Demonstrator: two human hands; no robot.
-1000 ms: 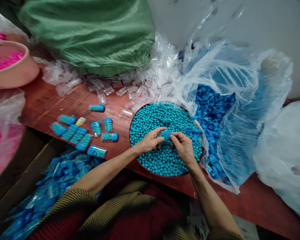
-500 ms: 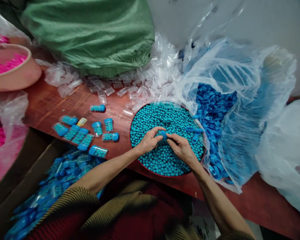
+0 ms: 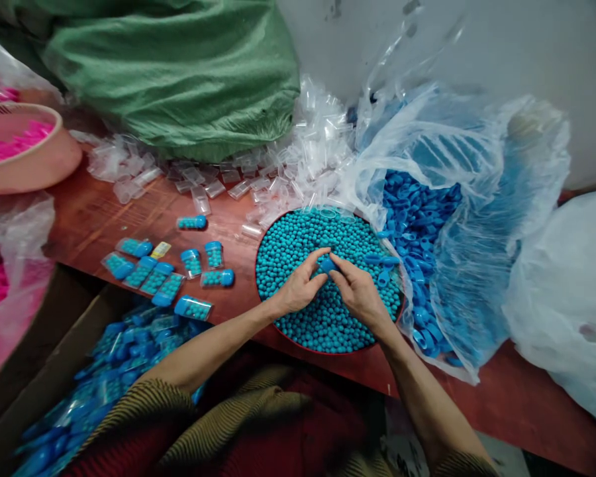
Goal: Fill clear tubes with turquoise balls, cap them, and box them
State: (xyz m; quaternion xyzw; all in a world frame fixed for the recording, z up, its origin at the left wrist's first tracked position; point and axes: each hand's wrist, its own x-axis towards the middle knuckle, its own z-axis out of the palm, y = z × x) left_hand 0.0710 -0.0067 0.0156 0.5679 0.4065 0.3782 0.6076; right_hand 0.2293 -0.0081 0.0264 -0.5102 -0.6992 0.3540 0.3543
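Both hands meet over a round red-rimmed basin (image 3: 257,268) full of small turquoise beads (image 3: 302,232). Between my fingertips is a blue cap (image 3: 328,265), probably on a clear container that the fingers mostly hide. My left hand (image 3: 302,286) pinches it from the left, thumb and forefinger curled round. From the right, my right hand (image 3: 358,291) closes its thumb and forefinger on the same cap. A few loose blue caps (image 3: 383,268) lie on the beads just right of my right hand.
Several filled, blue-capped containers (image 3: 169,289) lie on the red table (image 3: 94,225) at left. Clear empty tubes (image 3: 278,172) are heaped behind the basin. An open plastic bag of blue caps (image 3: 417,212) stands right. A green sack (image 3: 179,73) and pink basin (image 3: 44,159) stand behind; finished containers (image 3: 124,351) fill a box below.
My right fingers have shifted up over the top of the blue cap, and my hands have drawn closer together. The whole view has shifted slightly.
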